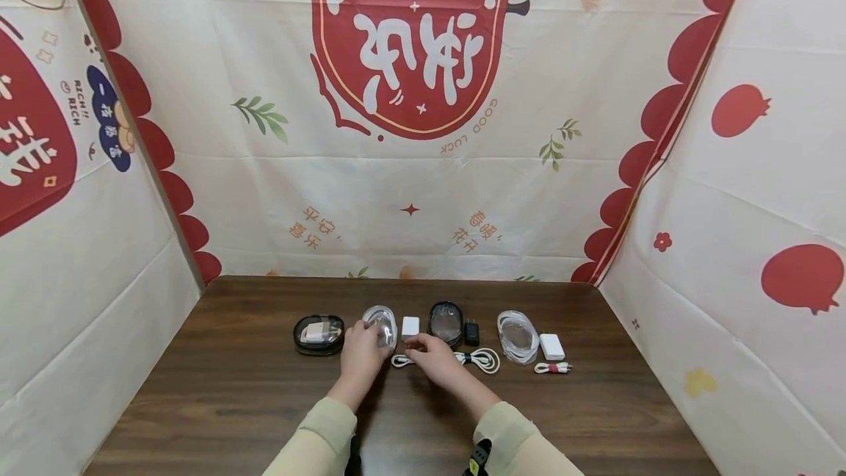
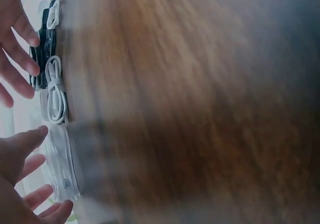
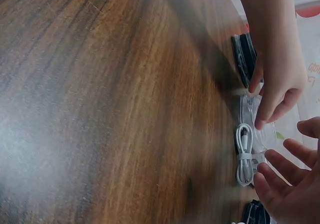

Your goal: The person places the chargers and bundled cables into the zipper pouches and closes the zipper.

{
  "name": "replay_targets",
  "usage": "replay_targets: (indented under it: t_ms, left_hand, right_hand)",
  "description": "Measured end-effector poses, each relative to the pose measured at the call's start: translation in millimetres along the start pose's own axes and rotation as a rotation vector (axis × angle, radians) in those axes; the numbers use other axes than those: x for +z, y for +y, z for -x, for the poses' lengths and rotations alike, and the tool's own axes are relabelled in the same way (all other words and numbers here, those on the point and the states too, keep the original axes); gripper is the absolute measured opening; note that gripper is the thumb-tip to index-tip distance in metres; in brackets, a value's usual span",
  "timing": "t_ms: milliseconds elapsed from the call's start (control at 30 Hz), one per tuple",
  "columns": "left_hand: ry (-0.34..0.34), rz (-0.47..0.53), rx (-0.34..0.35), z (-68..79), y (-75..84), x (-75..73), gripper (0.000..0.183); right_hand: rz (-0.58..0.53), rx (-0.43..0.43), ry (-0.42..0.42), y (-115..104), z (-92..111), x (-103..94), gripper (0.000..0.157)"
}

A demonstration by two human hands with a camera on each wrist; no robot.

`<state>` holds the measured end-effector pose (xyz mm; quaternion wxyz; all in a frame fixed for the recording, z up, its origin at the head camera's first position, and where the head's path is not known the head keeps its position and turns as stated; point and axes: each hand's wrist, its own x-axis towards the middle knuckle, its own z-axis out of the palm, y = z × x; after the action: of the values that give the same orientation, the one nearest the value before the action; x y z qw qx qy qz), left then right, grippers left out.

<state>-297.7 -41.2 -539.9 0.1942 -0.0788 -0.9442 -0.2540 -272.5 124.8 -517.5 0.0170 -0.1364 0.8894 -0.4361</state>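
Observation:
My left hand is at a clear oval case, its thumb on one side and its fingers on the other. In the left wrist view the left thumb and fingertips lie at the two ends of that case. My right hand hovers beside a coiled white cable and a white charger block. In the right wrist view the right hand has spread fingers with nothing between them, close to the banded white cable.
Left stands a black-rimmed case with a pale item inside. To the right are a black oval case, a black charger, another white cable, a clear case, a white charger and a red-banded cable.

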Motion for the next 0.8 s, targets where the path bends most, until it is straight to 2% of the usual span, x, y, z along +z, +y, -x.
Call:
replay_targets:
  t_ms: [133,333,500,600,800]
  left_hand:
    - [0.025,-0.004,-0.035,-0.6,2.4,5.6,0.035]
    - [0.033,0.013,-0.076,-2.0,3.1,10.5,0.034]
    - [0.066,0.055,-0.078,-0.5,-1.5,9.7,0.03]
    - [0.086,0.069,-0.068,2.5,-4.5,8.4,0.029]
    - [0.053,0.081,-0.046,9.4,-6.1,3.4,0.029]
  right_hand:
    - [0.003,0.005,0.0,1,2,0.9,0.024]
    - [-0.032,-0.012,0.049,3,3,3.3,0.024]
    - [-0.093,-0.01,0.08,4,3,6.7,0.023]
    - [-0.089,-0.018,0.093,5,4,7.9,0.022]
    - [-0.068,-0.011,0.106,5,5,7.5,0.02]
